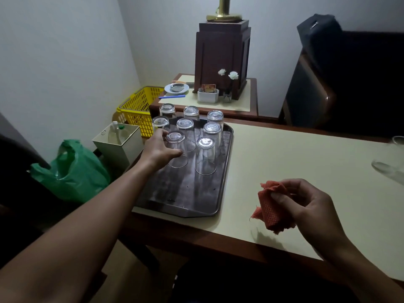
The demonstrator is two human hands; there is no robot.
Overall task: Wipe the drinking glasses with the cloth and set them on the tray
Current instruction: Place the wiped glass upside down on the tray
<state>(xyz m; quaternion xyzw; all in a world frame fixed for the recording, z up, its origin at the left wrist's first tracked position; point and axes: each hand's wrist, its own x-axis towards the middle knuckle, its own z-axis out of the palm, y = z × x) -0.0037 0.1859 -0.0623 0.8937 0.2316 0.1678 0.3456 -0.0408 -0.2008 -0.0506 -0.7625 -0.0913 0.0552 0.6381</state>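
Blurred glassware [391, 165], right of the right hand [314, 206], cropped at the frame edge; 1 or 2 pieces, indeterminate. Cloth [271, 206] partly concealed within that hand's grip. Fingertips of the left hand [157, 149] obscured behind its glass [176, 138].

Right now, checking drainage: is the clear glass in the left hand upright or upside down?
Upside down: the clear drinking glass has its thick base up, open rim on the dark rectangular tray.

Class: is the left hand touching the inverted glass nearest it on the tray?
Touching. Head view: the left hand wraps the glass, thumb across its front.
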